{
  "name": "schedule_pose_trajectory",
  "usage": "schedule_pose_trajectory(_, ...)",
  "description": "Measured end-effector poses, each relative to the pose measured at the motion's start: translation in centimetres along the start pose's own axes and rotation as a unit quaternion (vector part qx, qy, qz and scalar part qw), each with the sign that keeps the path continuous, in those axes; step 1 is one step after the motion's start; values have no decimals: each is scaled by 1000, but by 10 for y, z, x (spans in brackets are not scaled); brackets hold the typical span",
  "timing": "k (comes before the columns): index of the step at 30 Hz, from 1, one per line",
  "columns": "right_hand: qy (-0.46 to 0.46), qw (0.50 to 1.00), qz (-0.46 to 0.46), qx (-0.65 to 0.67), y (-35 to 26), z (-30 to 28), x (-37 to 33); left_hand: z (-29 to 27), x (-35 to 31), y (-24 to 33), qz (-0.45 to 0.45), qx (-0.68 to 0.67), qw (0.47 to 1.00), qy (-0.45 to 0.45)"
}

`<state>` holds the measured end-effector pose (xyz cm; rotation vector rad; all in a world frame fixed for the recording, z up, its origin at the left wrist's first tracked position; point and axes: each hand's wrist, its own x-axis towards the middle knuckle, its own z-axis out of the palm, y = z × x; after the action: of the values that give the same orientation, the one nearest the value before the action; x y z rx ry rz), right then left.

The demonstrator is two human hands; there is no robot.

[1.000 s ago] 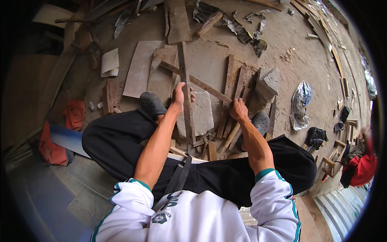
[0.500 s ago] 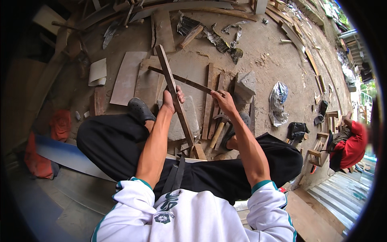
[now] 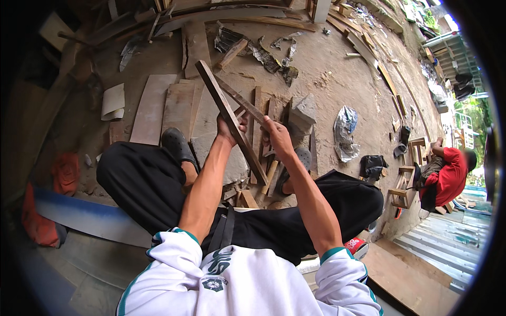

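Holding 2 lengths of wood above a stone slab (image 3: 237, 166), I curl my left hand (image 3: 231, 131) around the thick bar (image 3: 232, 120); my right hand (image 3: 278, 138) pinches the thin strip (image 3: 249, 107) near 1 end; a slack pinch could let it twist and scrape my left fingers.

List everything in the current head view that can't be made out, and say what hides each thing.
All in the head view:
- Left hand: palm, behind the thick wooden bar it grips.
- Thin wooden strip: near end, covered by the right hand.
- Right clog: middle part, behind the right forearm.
- Co-worker in red: too small near the rim to tell what the hands hold, if anything.
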<state>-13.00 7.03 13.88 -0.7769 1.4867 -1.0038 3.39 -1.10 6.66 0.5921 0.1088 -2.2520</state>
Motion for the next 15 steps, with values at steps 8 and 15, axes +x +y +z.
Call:
schedule_pose_trajectory(8, -46, 991, 99, -73, -4, -9, -8, 19, 10, -24, 64, 255, 964, 33)
schedule_pose_trajectory(15, -133, 931, 163, -298, 31, -16, -51, 25, 19, -40, 153, 313, 929, 125)
